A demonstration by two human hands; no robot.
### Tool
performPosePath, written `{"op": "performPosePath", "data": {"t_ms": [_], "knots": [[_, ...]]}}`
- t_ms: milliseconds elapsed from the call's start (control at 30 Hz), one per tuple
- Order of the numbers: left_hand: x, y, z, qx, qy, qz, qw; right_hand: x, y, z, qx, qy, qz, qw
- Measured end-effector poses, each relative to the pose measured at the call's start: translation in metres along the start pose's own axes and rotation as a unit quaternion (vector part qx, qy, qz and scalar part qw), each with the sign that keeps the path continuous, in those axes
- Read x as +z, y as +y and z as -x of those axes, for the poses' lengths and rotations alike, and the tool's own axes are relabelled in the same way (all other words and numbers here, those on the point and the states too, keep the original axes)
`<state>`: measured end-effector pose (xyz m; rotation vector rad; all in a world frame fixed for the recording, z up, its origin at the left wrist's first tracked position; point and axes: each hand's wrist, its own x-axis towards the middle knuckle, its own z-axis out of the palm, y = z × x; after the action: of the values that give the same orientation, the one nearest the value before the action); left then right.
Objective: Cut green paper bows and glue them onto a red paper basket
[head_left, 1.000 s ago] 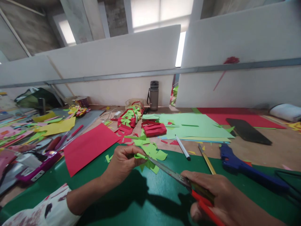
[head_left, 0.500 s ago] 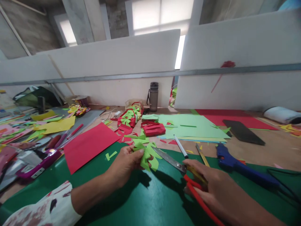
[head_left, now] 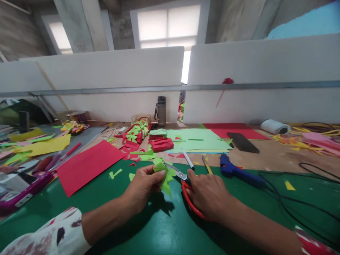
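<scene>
My left hand (head_left: 142, 186) pinches a folded, cut piece of light green paper (head_left: 164, 175) just above the dark green mat (head_left: 164, 226). To its right, my right hand (head_left: 208, 193) rests on the mat and grips red-handled scissors (head_left: 186, 187). The blades point left toward the green paper and lie close to it. A white pen (head_left: 188, 159) and a yellow pencil (head_left: 206, 165) lie just beyond my right hand.
A red paper sheet (head_left: 87, 164) lies at left, and green paper sheets (head_left: 196, 140) and red paper pieces (head_left: 160, 143) behind. A blue glue gun (head_left: 239, 171) with black cable (head_left: 292, 198) sits right. A grey bottle (head_left: 161, 111) stands by the white partition. Craft clutter fills the far left.
My right hand drew the scissors left and down onto the mat, closer to the green paper. The camera view shifted right. My left hand kept hold of the paper.
</scene>
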<state>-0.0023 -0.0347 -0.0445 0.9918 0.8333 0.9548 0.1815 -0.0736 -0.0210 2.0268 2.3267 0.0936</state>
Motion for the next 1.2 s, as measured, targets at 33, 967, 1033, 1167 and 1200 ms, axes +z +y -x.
{"op": "performPosePath", "data": {"t_ms": [33,967,1033,1167,1200], "knots": [[0.002,-0.002,0.0,0.001,-0.003,0.004,1.0,-0.001,-0.001,-0.006,0.001,0.007,-0.004,1.0],[0.014,-0.007,-0.018,0.01,-0.019,0.035,0.999,0.002,0.001,-0.035,0.005,0.017,-0.66,0.751],[0.013,-0.007,-0.018,-0.001,-0.032,0.044,0.999,0.004,0.001,-0.036,0.018,0.01,-0.669,0.743],[0.012,-0.007,-0.017,-0.018,-0.042,0.027,0.999,0.005,0.002,-0.034,0.034,-0.002,-0.652,0.758],[0.012,-0.007,-0.017,-0.016,-0.036,0.011,0.999,0.005,0.002,-0.033,0.037,-0.005,-0.639,0.768]]}}
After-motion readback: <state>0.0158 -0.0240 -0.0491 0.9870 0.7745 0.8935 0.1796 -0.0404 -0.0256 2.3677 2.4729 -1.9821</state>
